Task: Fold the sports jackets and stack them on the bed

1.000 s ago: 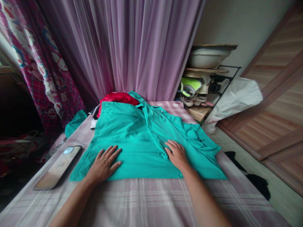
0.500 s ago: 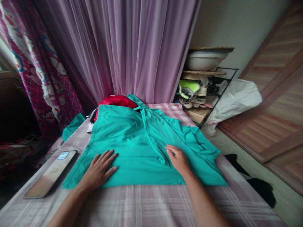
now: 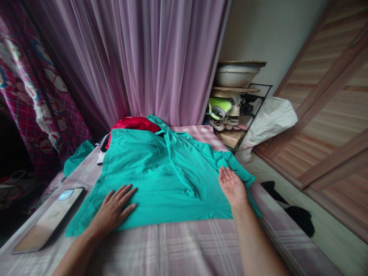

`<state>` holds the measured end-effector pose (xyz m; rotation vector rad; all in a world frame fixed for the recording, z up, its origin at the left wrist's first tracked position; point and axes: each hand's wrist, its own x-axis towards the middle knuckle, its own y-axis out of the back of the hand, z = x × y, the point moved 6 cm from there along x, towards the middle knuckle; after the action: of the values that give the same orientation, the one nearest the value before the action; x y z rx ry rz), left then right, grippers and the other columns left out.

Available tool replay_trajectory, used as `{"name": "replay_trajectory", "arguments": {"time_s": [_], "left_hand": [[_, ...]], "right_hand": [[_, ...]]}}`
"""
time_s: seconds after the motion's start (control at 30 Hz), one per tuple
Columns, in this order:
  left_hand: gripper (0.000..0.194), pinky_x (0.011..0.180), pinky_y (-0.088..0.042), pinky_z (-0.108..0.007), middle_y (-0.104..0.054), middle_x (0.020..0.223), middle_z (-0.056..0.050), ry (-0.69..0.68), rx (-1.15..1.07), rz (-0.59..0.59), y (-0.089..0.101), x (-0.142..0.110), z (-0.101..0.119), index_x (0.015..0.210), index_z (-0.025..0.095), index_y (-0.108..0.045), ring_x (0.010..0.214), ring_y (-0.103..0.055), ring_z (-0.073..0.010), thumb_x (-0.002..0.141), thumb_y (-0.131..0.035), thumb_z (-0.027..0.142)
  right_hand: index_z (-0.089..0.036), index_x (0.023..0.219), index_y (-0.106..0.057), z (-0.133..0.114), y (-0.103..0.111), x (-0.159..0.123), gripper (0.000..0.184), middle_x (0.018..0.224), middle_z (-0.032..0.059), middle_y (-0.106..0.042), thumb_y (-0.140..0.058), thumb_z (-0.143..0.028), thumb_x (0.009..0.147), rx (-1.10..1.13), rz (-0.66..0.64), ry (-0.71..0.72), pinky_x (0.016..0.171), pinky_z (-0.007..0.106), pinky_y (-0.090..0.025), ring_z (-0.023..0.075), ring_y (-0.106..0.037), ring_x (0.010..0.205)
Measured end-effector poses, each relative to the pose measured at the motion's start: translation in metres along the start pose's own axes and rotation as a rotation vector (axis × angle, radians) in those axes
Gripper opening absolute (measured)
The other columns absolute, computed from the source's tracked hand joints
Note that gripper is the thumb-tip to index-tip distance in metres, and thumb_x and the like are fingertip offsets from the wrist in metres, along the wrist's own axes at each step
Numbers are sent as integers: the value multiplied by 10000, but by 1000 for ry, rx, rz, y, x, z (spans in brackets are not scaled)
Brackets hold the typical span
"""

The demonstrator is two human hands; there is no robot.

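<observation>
A teal garment, with a zipped pocket and folded, wrinkled layers on its right half, is spread over the table. Flat on its lower left part lies my left hand, palm down with fingers stretched out. Over the garment's right side is my right hand, turned so the palm shows, fingers extended and holding nothing. Whether its edge touches the cloth I cannot tell. Behind the garment's far edge is a bunched red cloth.
A phone lies on the checked tablecloth, left of the garment. Purple curtains hang behind. At the back right stands a rack with shoes and a basin, beside a white bag. Black items lie on the floor.
My right hand has moved right from the garment's middle fold and turned its palm up. My left hand stays flat on the cloth. The view has shifted slightly to the right.
</observation>
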<state>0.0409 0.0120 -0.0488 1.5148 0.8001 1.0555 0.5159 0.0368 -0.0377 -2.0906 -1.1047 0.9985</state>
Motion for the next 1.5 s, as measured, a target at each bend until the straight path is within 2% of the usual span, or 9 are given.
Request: {"name": "replay_trajectory", "arguments": {"time_s": [0.4,0.57,0.93,1.07,1.17,1.33,1.43,1.5], "left_hand": [[582,1154,-296,-485,-444,1543,-1,-4,10,27,-4,-2,-1,1492,388,-384,1412,-414,-261,955,-340,606],[595,1155,-292,-501,-422,1555,-15,-7,-2,-1,-3,-1,0,1498,366,-380,1424,-398,-263,961,-312,612],[592,1168,-272,-507,-408,1563,-10,16,-29,-29,-2,-1,2,1496,378,-380,1435,-379,-267,954,-338,611],[580,1168,-278,-494,-422,1555,-8,20,-27,-13,0,-1,3,1491,389,-386,1430,-386,-265,953,-357,604],[576,1161,-295,-489,-433,1549,-9,17,-10,2,0,-1,2,1489,389,-389,1422,-399,-264,954,-365,601],[570,1156,-306,-479,-433,1549,-4,5,5,5,-2,-3,3,1489,398,-384,1419,-406,-257,957,-359,601],[574,1160,-299,-493,-437,1548,-15,5,-9,-13,-1,-2,1,1485,392,-397,1418,-406,-260,955,-352,608],[584,1138,-340,-498,-468,1528,-25,12,-34,-42,4,2,-1,1465,381,-438,1394,-440,-271,943,-350,628]], "right_hand": [[-195,964,-635,2,-2,0,202,969,34,-725,-434,-174,958,18,3,-23,638,223,-615,116,-715,865],[-202,955,-635,3,-2,-1,208,963,25,-726,-429,-173,961,17,17,-35,628,224,-614,116,-715,866],[-202,930,-659,3,9,13,92,993,34,-714,-586,-179,880,-50,-47,0,695,230,-607,121,-699,898],[-209,935,-684,10,6,15,108,989,44,-723,-663,-188,831,-148,-71,41,708,238,-607,138,-697,902],[-212,932,-690,13,4,14,106,980,42,-724,-641,-184,843,-147,-67,34,708,241,-608,137,-694,894],[-206,958,-677,-3,5,15,126,973,40,-724,-586,-189,873,-120,-61,-28,642,243,-598,134,-693,849],[-222,998,-668,-21,8,19,139,993,27,-723,-622,-250,870,-108,-108,2,636,256,-589,138,-689,845],[-228,1008,-667,-29,11,22,149,995,24,-723,-629,-278,873,-102,-120,23,640,262,-584,140,-688,841]]}}
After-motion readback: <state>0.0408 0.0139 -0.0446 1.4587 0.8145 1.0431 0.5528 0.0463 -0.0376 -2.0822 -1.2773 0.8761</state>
